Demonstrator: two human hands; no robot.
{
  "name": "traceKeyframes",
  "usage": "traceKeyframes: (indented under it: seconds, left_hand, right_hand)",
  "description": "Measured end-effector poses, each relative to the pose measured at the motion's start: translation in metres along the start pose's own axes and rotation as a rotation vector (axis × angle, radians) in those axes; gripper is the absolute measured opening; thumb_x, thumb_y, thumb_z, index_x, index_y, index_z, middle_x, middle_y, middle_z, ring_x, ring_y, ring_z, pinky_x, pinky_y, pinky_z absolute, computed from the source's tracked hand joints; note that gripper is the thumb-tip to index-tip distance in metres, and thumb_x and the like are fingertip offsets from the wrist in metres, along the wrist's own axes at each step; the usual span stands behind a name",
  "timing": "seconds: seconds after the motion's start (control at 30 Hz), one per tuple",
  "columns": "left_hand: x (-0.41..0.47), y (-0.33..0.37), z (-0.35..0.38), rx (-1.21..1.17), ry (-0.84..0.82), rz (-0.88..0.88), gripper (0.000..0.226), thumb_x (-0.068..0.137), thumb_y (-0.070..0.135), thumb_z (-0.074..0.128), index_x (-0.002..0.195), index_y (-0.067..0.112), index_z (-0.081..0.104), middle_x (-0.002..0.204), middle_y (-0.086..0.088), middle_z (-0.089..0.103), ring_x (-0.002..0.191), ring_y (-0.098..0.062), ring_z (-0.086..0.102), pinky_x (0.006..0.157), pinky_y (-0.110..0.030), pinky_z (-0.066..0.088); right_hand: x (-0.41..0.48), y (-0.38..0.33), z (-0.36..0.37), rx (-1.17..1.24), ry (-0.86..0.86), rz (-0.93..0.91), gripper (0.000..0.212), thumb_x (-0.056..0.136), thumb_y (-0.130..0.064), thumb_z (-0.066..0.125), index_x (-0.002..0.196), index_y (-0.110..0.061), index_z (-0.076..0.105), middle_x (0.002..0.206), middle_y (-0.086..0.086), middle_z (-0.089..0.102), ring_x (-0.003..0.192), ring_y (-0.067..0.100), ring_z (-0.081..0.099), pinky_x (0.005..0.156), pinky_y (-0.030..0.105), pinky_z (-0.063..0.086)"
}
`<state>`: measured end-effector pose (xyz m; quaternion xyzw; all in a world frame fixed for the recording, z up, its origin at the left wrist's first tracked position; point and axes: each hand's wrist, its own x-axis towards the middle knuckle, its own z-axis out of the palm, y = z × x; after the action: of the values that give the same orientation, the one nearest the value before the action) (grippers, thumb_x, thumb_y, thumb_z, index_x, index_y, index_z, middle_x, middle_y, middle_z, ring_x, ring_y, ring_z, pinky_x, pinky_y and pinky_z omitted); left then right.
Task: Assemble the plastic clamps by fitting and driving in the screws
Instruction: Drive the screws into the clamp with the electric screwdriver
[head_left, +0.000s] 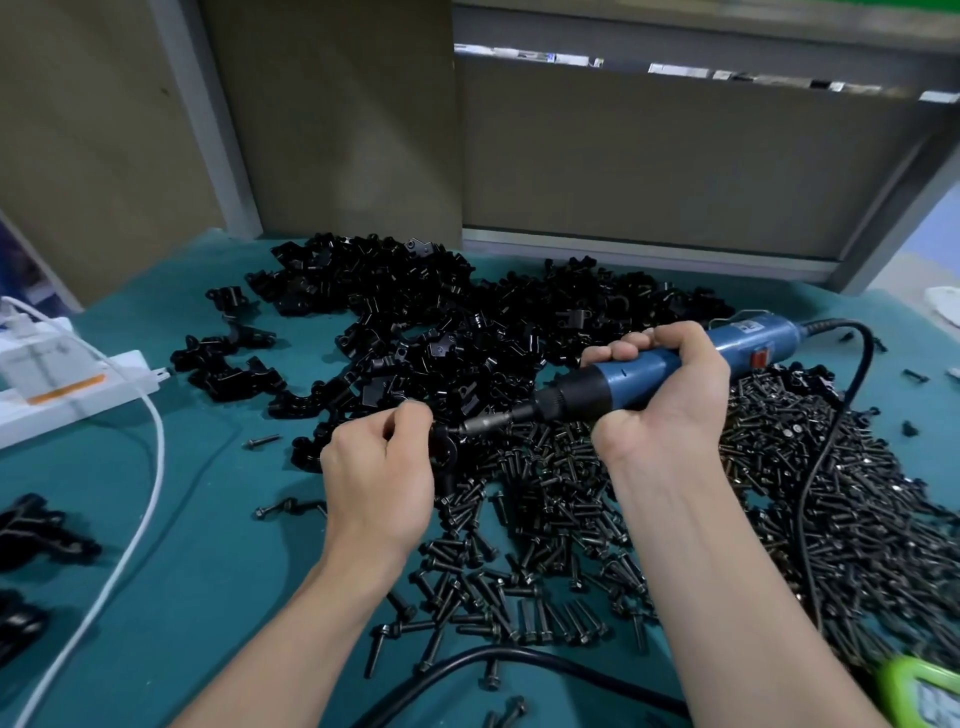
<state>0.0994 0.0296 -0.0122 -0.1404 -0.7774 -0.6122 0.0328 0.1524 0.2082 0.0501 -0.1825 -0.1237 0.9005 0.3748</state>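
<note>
Screw-driving is the step in hand, as we judge it. L hand (376, 467) pinches one black clamp (445, 448) between thumb and curled fingers, just above the near-left edge of the screw pile (571, 519) on the green mat (208, 519). R hand (662, 387) is wrapped round the body of the blue elec. screwdriver (753, 340), whose bit (480, 425) meets the clamp's right side. The screw itself is hidden behind bit and fingers; we cannot tell how deep it sits.

For a clean drive we advise:

1. Align. Bit axis and screw axis should be one line. The driver lies nearly level, nose slightly down; we would turn the clamp w/ the L hand to suit, not bend the R wrist.
2. Brace. The clamp is small, smooth plastic, so torque will likely try to spin it; pinch its flat sides, fingertips clear of the bit.
3. Press lightly along the axis before triggering, so the bit seats in the head and does not cam out.
4. Stop once the head seats. Overdriving would probably strip or crack the plastic.
5. Mind the black cord (801, 512), which runs over the screws right of the R forearm; drag on it may pull the driver off line.

Loose clamps lie in a clamp heap (415, 312) beyond the hands. A few black parts (36, 530) sit apart at the mat's left edge, poss. finished units; we cannot confirm.
</note>
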Motion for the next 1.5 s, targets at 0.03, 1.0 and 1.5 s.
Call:
traceKeyframes:
  seconds: [0.03, 1.0, 1.5]
  left_hand:
    - [0.000, 0.000, 0.000, 0.003, 0.007, -0.007, 0.050, 0.093, 0.028, 0.050, 0.050, 0.022, 0.024, 0.045, 0.009, 0.027, 0.043, -0.010, 0.023, 0.039, -0.023, 0.021]
    - [-0.008, 0.001, 0.000, 0.117, 0.180, 0.179, 0.051, 0.098, 0.031, 0.033, 0.049, 0.019, 0.032, 0.036, 0.009, 0.039, 0.036, -0.011, 0.036, 0.035, -0.017, 0.026]
    - [-0.008, -0.001, 0.000, 0.159, 0.177, 0.159, 0.050, 0.095, 0.032, 0.032, 0.047, 0.021, 0.033, 0.037, 0.010, 0.043, 0.039, -0.010, 0.042, 0.040, -0.019, 0.034]
  right_hand:
    - [-0.001, 0.001, 0.000, -0.001, 0.000, -0.001, 0.017, 0.081, 0.000, 0.056, 0.085, -0.013, 0.046, 0.063, 0.001, 0.050, 0.048, 0.016, 0.046, 0.059, 0.028, 0.048]
    - [-0.012, 0.019, 0.004, 0.115, -0.034, 0.012, 0.016, 0.087, -0.002, 0.053, 0.081, -0.014, 0.045, 0.061, 0.000, 0.050, 0.045, 0.014, 0.046, 0.054, 0.026, 0.048]
    - [-0.012, 0.024, -0.001, 0.112, -0.025, -0.004, 0.016, 0.086, -0.001, 0.053, 0.085, -0.014, 0.045, 0.062, -0.001, 0.049, 0.047, 0.013, 0.045, 0.056, 0.027, 0.048]
